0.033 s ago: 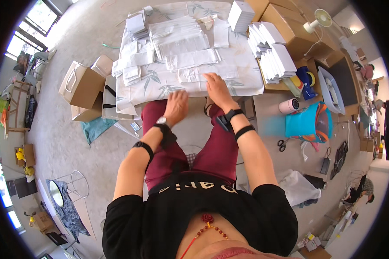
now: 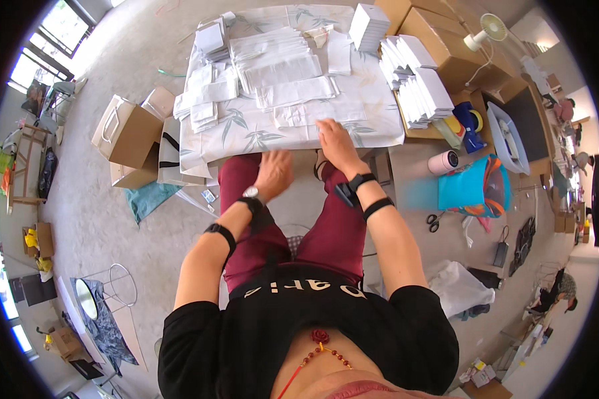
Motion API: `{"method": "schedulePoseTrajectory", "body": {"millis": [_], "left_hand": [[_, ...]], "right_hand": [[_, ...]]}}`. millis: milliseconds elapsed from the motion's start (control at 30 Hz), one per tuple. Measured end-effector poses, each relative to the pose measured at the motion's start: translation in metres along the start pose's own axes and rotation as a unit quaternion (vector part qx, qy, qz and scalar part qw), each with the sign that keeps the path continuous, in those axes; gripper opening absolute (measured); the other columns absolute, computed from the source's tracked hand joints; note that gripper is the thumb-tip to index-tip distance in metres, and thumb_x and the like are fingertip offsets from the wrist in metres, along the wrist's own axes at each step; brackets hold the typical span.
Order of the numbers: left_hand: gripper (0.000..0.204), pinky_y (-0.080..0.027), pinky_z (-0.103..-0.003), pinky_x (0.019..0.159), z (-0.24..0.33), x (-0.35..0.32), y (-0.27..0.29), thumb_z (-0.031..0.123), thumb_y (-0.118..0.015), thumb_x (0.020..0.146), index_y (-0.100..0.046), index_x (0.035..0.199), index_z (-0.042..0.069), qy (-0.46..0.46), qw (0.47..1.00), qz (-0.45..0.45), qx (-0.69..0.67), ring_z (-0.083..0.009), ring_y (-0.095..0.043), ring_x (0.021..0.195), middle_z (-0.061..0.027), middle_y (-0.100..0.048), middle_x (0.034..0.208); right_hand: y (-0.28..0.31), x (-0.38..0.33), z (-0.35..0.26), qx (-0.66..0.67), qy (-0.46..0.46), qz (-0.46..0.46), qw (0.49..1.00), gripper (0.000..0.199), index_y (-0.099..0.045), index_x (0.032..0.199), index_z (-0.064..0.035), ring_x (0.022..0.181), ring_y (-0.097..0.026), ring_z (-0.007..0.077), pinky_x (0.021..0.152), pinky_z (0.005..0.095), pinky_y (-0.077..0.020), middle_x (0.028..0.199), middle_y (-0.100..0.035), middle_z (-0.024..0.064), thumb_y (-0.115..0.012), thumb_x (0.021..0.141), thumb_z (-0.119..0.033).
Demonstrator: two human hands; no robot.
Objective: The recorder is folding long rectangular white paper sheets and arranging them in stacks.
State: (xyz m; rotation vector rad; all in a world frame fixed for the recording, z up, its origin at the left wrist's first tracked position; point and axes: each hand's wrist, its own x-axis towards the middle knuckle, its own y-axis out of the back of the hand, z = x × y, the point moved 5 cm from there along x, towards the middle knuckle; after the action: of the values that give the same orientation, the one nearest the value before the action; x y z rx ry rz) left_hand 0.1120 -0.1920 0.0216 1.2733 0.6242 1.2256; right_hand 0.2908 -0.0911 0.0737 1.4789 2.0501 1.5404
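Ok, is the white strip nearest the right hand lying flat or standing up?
Lying flat: the white strip shows its broad face upward on the patterned tablecloth, by the right hand.

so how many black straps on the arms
4. Behind the left hand: a wrist strap and a forearm strap. Behind the right hand: another wrist strap and another forearm strap. Any under the sleeves wouldn't show.
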Motion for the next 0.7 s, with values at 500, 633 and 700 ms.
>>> {"method": "schedulePoseTrajectory", "body": {"millis": [500, 633, 700], "left_hand": [[0.047, -0.054, -0.048, 0.096, 0.07, -0.152, -0.101, 0.039, -0.06, 0.095, -0.073, 0.113, -0.002, 0.045, 0.848, -0.453, -0.27, -0.0416, -0.07, 0.11, -0.0268, -0.074, 0.112], [0.054, -0.053, -0.044, 0.1, 0.071, -0.149, -0.12, 0.04, -0.061, 0.099, -0.064, 0.135, 0.001, 0.023, 0.796, -0.556, -0.238, -0.0371, -0.068, 0.117, -0.0223, -0.072, 0.126], [0.05, -0.055, -0.043, 0.096, 0.075, -0.149, -0.128, 0.039, -0.062, 0.095, -0.067, 0.129, 0.002, 0.058, 0.79, -0.547, -0.27, -0.0348, -0.07, 0.111, -0.0208, -0.073, 0.122]], "right_hand": [[0.055, -0.134, -0.043, -0.055, -0.019, 0.062, 0.996, 0.03, -0.069, 0.115, -0.0114, 0.12, -0.058, 0.0286, 0.103, 0.0473, -0.0421, 0.118, -0.066, 0.0064, -0.075, 0.087, -0.022], [0.032, -0.142, -0.016, -0.056, -0.029, 0.006, 0.998, 0.031, -0.071, 0.111, -0.0111, 0.121, -0.058, 0.0276, 0.106, 0.0486, -0.0405, 0.116, -0.066, 0.0062, -0.077, 0.085, -0.028], [0.031, -0.151, -0.003, -0.065, -0.026, 0.012, 0.997, 0.029, -0.072, 0.108, -0.0112, 0.121, -0.058, 0.0275, 0.107, 0.0485, -0.0398, 0.115, -0.066, 0.0064, -0.077, 0.085, -0.028]]}}
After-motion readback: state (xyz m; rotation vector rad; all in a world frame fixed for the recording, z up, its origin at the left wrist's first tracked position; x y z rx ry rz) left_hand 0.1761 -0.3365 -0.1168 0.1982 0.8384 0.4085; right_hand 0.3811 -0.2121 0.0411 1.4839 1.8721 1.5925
